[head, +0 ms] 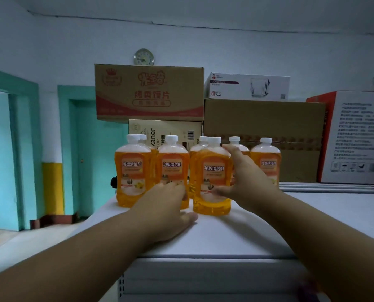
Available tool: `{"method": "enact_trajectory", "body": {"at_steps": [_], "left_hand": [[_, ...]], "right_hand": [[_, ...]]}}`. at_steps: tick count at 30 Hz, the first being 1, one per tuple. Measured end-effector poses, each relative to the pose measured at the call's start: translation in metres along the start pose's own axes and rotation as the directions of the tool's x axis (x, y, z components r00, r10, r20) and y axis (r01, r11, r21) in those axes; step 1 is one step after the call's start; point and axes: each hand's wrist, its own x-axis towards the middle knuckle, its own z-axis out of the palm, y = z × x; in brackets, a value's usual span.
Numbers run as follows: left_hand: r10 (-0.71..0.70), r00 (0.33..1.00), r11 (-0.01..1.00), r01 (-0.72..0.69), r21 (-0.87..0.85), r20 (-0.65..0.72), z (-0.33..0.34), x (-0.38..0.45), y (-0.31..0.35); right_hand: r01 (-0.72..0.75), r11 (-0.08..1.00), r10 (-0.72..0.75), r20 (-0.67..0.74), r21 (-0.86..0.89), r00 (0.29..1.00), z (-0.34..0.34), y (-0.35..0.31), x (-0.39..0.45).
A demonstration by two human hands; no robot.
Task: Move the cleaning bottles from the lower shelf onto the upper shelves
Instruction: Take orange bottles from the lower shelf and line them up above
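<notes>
Several orange cleaning bottles with white caps stand in a cluster on the white top shelf (257,219). The nearest bottle (212,171) stands in front of the others. My right hand (242,177) grips it from the right, fingers over its shoulder and thumb across its lower label. My left hand (166,205) lies flat against the lower front of the second bottle from the left (173,162), with the thumb spread onto the shelf and apart from the bottle. A further bottle (132,166) stands at the left end and another (267,158) at the right end.
Stacked cardboard boxes (149,92) and a large brown box (264,127) stand right behind the bottles. A white and red box (355,136) is at the right. Teal doors and the floor lie beyond the shelf's left edge. A clock hangs on the wall.
</notes>
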Motion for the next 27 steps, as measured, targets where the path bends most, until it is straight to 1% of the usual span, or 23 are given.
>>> {"method": "enact_trajectory", "body": {"at_steps": [3,6,11,14,18,21,24,27], "left_hand": [[0.02,1.0,1.0,-0.02,0.006,-0.022,0.004,0.0,-0.002],[0.033,0.999,0.999,-0.032,0.017,-0.023,0.006,0.001,-0.005],[0.024,0.999,0.999,-0.023,-0.028,0.031,0.011,0.001,-0.006],[0.027,0.999,0.999,-0.026,-0.027,0.037,0.011,0.001,-0.005],[0.039,0.998,0.999,-0.038,-0.021,0.05,0.01,0.0,-0.003],[0.061,0.998,0.998,-0.06,-0.035,0.029,0.009,0.0,-0.003],[0.091,0.995,0.994,-0.094,-0.064,-0.044,0.01,-0.004,-0.002],[0.109,0.987,0.989,-0.119,-0.083,-0.119,0.006,-0.011,0.01]], "right_hand": [[-0.035,0.996,0.037,0.023,-0.077,0.999,0.008,0.0,0.012],[-0.067,0.992,0.07,0.02,-0.111,0.997,0.015,0.002,0.019],[-0.064,0.982,0.063,-0.009,-0.18,0.998,0.025,0.002,0.025],[-0.074,0.978,0.073,-0.015,-0.193,0.997,0.028,0.001,0.027],[-0.101,0.983,0.099,-0.018,-0.155,0.995,0.026,-0.003,0.019],[-0.104,0.984,0.09,-0.095,-0.147,0.991,0.024,-0.009,0.002],[-0.035,0.979,-0.01,-0.219,-0.199,0.976,0.017,-0.022,-0.023],[0.028,0.973,-0.091,-0.272,-0.227,0.958,-0.003,-0.036,-0.051]]}}
